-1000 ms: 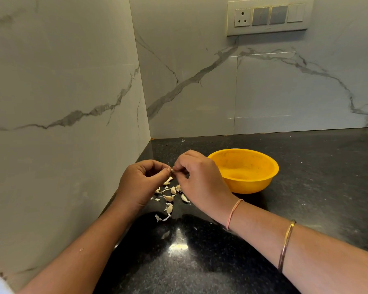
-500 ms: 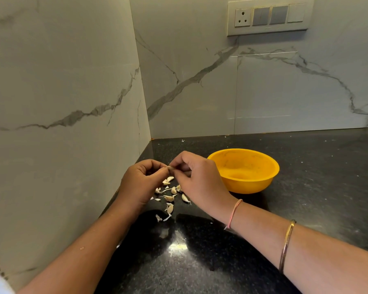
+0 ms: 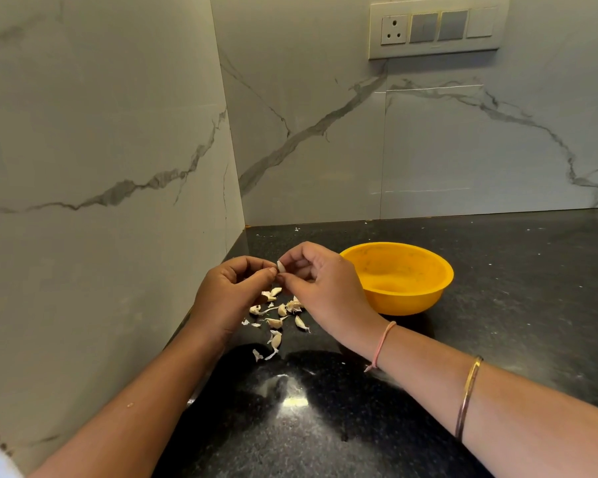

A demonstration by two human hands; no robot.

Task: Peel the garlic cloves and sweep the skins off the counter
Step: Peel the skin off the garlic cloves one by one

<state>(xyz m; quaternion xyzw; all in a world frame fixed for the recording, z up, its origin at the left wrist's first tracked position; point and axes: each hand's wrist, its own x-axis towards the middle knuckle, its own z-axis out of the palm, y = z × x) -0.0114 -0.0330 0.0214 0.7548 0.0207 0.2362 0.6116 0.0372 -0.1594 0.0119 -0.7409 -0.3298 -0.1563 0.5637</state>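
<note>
A pale garlic clove (image 3: 281, 266) is pinched between the fingertips of both hands, held a little above the black counter (image 3: 359, 426). My left hand (image 3: 230, 293) has its fingers curled with the thumb tip against the clove. My right hand (image 3: 320, 288) grips the clove from the right with thumb and forefinger. Beneath the hands lie several garlic cloves and papery skins (image 3: 276, 322) scattered on the counter.
A yellow plastic bowl (image 3: 428, 298) stands just right of my right hand. Marble walls close the corner at left and behind. A switch plate (image 3: 435, 29) with a socket is on the back wall.
Both hands have risen slightly and the clove now shows between the fingertips. The cloves and skins on the counter have not moved.
</note>
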